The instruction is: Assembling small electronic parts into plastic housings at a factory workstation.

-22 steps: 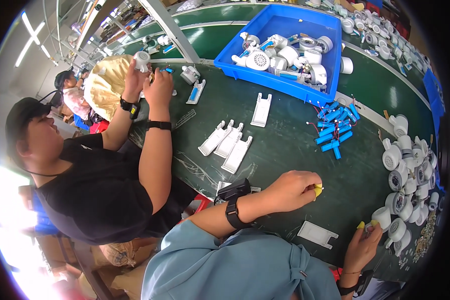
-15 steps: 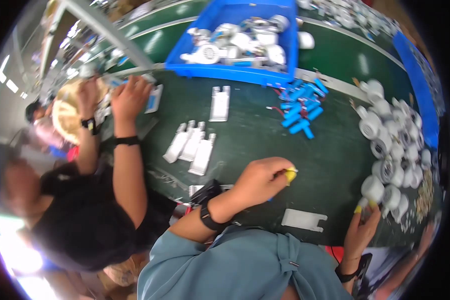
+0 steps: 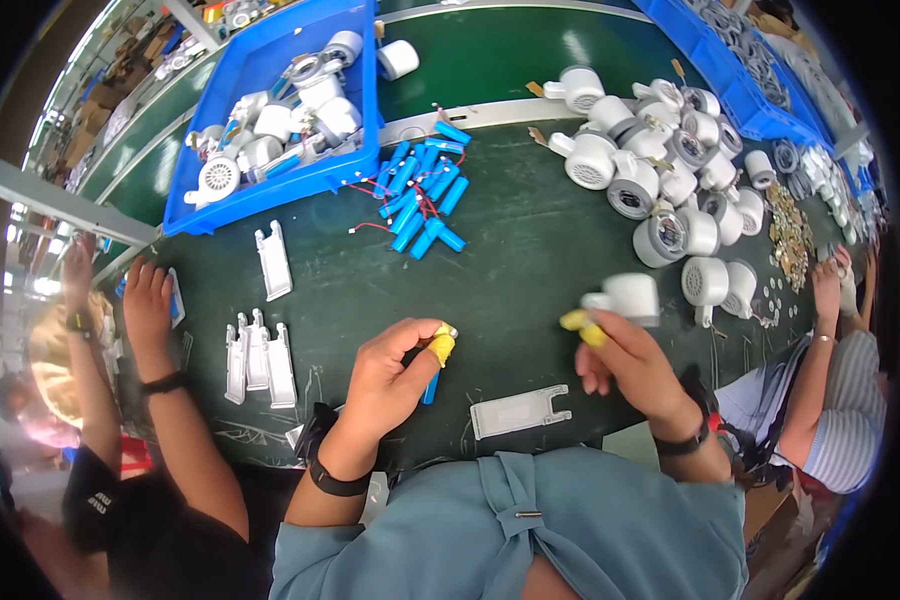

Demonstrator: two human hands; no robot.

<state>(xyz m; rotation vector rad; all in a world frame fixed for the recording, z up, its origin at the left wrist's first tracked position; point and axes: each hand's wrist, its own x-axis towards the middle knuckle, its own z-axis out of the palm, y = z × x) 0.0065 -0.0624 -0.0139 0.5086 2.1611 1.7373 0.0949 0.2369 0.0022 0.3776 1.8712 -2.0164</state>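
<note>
My left hand is closed, with yellow finger covers at its fingertips. A blue battery cell shows just below its thumb and appears gripped; the fingers hide most of it. A small silvery bit peeks out at the fingertips. My right hand, also with yellow-covered fingertips, has a white fan head at its fingers, blurred by motion. Between my hands, close to me, lies a flat white plastic cover with a notched end. A heap of blue battery cells with red wires lies farther back.
A blue bin holding white fan heads stands back left. More fan heads are heaped at right, near small brass-coloured parts. Several white covers lie at left. Co-workers' arms reach in at both sides.
The view has swung to the right. My right hand has come away from the heap toward the middle, bringing a white fan head. My left hand remains closed over the table.
</note>
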